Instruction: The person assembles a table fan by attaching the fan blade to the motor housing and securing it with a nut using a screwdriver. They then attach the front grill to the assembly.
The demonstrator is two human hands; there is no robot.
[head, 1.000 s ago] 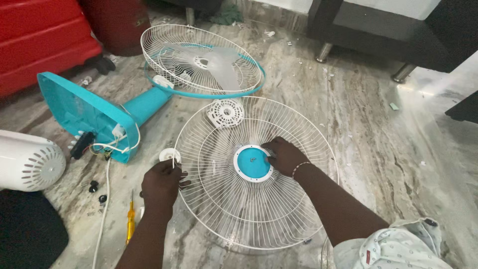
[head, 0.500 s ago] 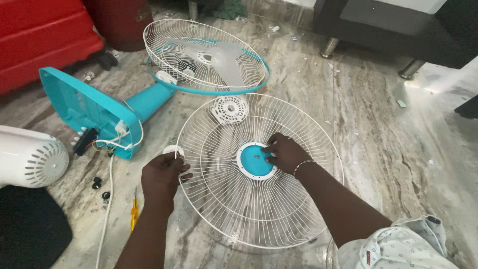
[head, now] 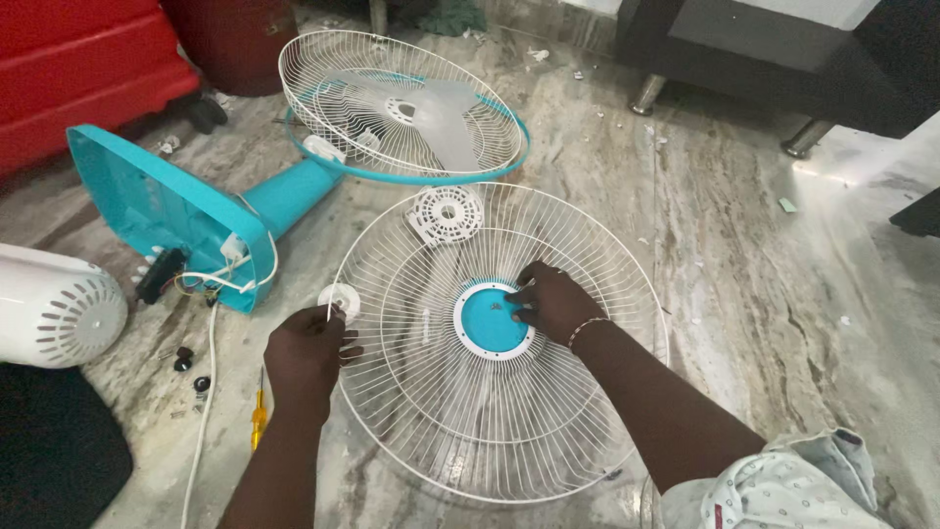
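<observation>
On floor: both hands (left point(head: 305, 351), right point(head: 553, 302)) gripping white grille point(head: 460, 411).

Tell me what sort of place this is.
Probably a room in a home, used as a makeshift repair spot: polished marble-patterned stone floor, dark furniture on metal legs, and a dismantled turquoise fan stand lying beside the white wire fan guard that both hands grip.

No packages, labels, signs, screens in view (fan parts only)
</observation>
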